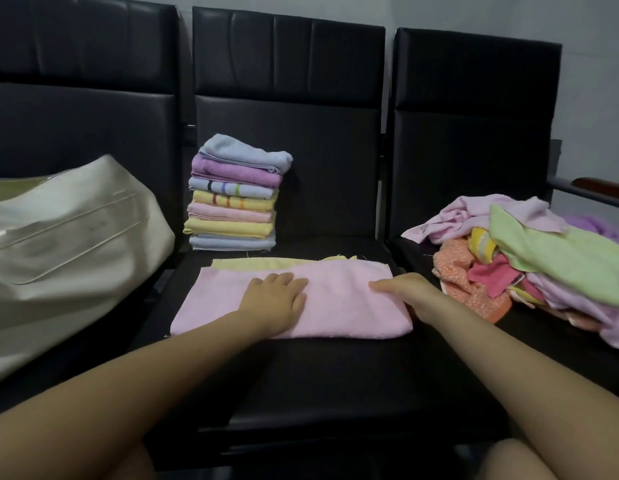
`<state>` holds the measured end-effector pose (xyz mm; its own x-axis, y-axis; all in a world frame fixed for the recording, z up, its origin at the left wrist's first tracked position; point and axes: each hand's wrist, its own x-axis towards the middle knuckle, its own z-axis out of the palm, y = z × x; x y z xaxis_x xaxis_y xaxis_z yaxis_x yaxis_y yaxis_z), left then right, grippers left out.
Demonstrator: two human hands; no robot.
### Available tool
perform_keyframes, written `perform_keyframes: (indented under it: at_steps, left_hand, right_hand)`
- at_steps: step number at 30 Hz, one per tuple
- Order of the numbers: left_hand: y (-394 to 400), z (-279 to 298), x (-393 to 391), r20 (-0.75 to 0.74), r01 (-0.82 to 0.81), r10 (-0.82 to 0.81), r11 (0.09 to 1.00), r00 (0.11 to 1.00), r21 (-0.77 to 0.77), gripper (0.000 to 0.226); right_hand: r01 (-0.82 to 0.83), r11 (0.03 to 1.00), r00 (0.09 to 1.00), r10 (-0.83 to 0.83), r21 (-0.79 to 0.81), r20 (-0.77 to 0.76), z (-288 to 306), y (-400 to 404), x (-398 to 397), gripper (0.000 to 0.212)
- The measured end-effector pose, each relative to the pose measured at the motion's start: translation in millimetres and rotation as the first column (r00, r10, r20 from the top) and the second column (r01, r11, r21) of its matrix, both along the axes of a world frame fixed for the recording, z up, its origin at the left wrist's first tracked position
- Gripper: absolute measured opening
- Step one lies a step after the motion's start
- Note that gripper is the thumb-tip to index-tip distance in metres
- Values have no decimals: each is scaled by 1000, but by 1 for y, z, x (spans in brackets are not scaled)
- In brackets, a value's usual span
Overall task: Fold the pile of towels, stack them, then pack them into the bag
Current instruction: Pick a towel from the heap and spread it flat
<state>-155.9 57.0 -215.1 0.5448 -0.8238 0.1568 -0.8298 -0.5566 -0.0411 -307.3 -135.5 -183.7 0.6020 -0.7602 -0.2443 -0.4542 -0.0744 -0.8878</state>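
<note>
A pink towel (342,306) lies folded in a long rectangle on the middle black seat, with a yellow strip showing along its far edge. My left hand (275,299) rests flat on its middle, fingers spread. On the towel's right part, my right hand (401,289) lies with fingers pointing left. Behind them stands a stack of folded towels (233,195) in blue, purple, yellow and pink. An unfolded pile of towels (530,258) covers the right seat. A cream bag (65,244) lies on the left seat.
Three black padded chairs (287,133) stand side by side against a grey wall. A wooden armrest (599,187) juts out at the far right. My knees show at the bottom edge, close to the seat front.
</note>
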Motion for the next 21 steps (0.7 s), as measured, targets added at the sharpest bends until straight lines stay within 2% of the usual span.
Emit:
perform_keyframes:
  at_steps: [3,4,6,7,9,11,13,14,16,18,19,21]
  left_hand:
    - [-4,0,5,-24,24,-24,1000,999,-19,46]
    - [-5,-1,8,-84,26,-32,997,996,-71,43]
    - [-6,0,15,-289,-21,-65,958,955,-285,34]
    - [-6,2,19,-392,-84,-93,908,915,-411,29]
    - [-3,10,23,-550,-274,-112,774,828,-571,28]
    - [0,16,25,-727,-507,-156,620,669,-599,32]
    - [3,22,24,-837,-654,-235,534,494,-536,35]
    - [4,25,25,-852,-659,-226,551,472,-512,36]
    - [6,28,26,-840,-609,-120,635,530,-475,38]
    - [9,30,24,-801,-558,-56,689,596,-463,35]
    - [8,29,23,-804,-541,-64,708,591,-453,36]
    - [4,26,21,-808,-510,-72,742,585,-436,44]
  right_hand:
    - [18,999,994,-22,38,110,5,8,2,26]
    - [37,998,985,-44,41,169,10,13,2,19]
    - [59,993,954,-87,105,285,26,23,7,5]
    - [64,989,946,-103,134,309,33,28,13,4]
    - [48,991,950,-85,128,300,46,44,26,19]
    - [-54,993,959,22,106,282,50,61,43,23]
    - [-249,952,918,174,177,356,48,80,56,18]
    - [-336,913,892,228,234,391,46,87,60,18]
    - [-375,896,883,266,238,387,38,93,69,18]
    - [-293,954,913,262,56,313,26,90,76,14]
    - [-235,967,934,252,-94,255,18,84,80,13]
    - [-161,921,967,219,-355,131,6,70,81,15]
